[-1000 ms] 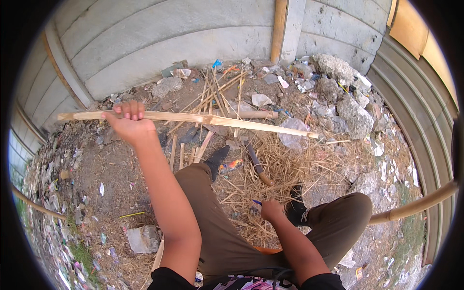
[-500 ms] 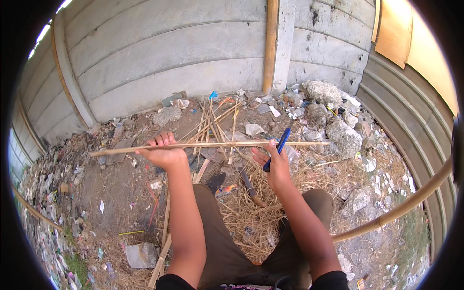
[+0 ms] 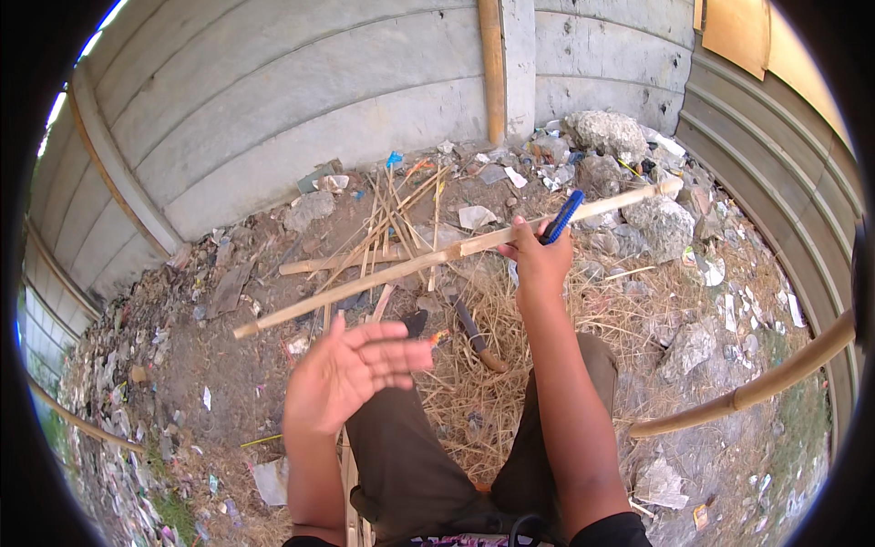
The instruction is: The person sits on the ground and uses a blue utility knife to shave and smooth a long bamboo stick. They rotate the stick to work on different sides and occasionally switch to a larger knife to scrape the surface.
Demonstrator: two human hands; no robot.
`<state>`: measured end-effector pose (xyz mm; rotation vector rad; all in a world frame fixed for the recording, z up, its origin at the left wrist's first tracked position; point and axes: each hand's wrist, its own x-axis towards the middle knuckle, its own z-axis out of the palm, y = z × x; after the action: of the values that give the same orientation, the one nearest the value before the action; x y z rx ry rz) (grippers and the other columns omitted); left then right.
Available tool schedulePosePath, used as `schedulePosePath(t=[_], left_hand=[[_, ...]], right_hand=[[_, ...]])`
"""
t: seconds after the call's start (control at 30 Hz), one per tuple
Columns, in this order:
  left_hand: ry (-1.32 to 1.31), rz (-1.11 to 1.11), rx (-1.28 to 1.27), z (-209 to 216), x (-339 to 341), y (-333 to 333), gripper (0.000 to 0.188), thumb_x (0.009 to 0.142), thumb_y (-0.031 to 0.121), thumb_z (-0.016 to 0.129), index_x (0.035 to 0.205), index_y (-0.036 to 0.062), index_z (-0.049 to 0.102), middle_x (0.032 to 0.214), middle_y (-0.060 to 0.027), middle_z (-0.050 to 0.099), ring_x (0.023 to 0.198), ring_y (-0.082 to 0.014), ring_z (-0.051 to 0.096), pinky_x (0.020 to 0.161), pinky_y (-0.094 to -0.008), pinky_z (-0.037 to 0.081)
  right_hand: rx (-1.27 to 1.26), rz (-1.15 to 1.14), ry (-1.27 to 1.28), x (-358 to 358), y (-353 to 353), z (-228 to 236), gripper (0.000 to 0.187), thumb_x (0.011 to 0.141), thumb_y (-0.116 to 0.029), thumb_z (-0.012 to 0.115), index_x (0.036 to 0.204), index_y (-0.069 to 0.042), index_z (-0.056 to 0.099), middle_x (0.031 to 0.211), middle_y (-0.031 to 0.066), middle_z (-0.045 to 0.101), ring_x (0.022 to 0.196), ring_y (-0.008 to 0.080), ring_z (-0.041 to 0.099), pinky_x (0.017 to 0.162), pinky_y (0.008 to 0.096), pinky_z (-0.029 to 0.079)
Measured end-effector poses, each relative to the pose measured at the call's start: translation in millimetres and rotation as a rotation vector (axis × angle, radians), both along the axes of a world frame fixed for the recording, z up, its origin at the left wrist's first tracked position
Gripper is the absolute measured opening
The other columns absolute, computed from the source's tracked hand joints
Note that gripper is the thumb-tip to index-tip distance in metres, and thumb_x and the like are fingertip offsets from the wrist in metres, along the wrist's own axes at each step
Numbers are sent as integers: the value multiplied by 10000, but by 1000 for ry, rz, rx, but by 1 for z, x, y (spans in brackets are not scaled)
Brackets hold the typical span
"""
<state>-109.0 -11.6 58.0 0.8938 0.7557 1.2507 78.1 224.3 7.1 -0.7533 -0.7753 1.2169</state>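
My right hand [image 3: 544, 260] grips a long pale bamboo strip [image 3: 365, 284] around its right half and keeps a blue utility knife [image 3: 563, 217] in the same grasp. The strip slants across my front, its right end higher in view, with a node near its middle. Below the strip's left part, my left hand [image 3: 351, 374] is open, fingers stretched and palm showing, apart from it. Behind the held strip, part of another bamboo piece [image 3: 314, 266] shows. On the ground between my knees lies a knife with a dark blade and a wooden handle [image 3: 492, 362].
Thin bamboo sticks [image 3: 398, 219] lie crossed in a heap ahead, with shavings [image 3: 465, 410] between my legs. Concrete rubble [image 3: 606, 135] sits at far right. A grey panel wall [image 3: 365, 100] stands ahead; a bamboo pole [image 3: 747, 392] juts in from the right.
My left hand has let go of the strip and moved down, opening. My right hand has risen slightly, and the held strip now slants up to the right, showing a broader face.
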Motion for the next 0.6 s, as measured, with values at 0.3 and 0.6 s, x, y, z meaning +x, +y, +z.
schedulePosePath(t=[0.3, 0.6], left_hand=[[1073, 220, 60, 58, 10, 42, 633, 1065, 534, 312, 1282, -1, 570, 1157, -143, 682, 1170, -259, 611, 997, -410, 473], [236, -198, -231, -26, 36, 90, 396, 1041, 326, 538, 1290, 19, 531, 913, -69, 620, 691, -136, 583, 670, -276, 504]], right_hand=[[-43, 303, -197, 16, -5, 5, 323, 872, -33, 732, 824, -104, 420, 804, 84, 640, 669, 193, 689, 518, 302, 608], [-23, 437, -191, 25, -8, 19, 261, 958, -268, 678, 951, -27, 577, 832, 77, 652, 696, 213, 701, 548, 295, 558]])
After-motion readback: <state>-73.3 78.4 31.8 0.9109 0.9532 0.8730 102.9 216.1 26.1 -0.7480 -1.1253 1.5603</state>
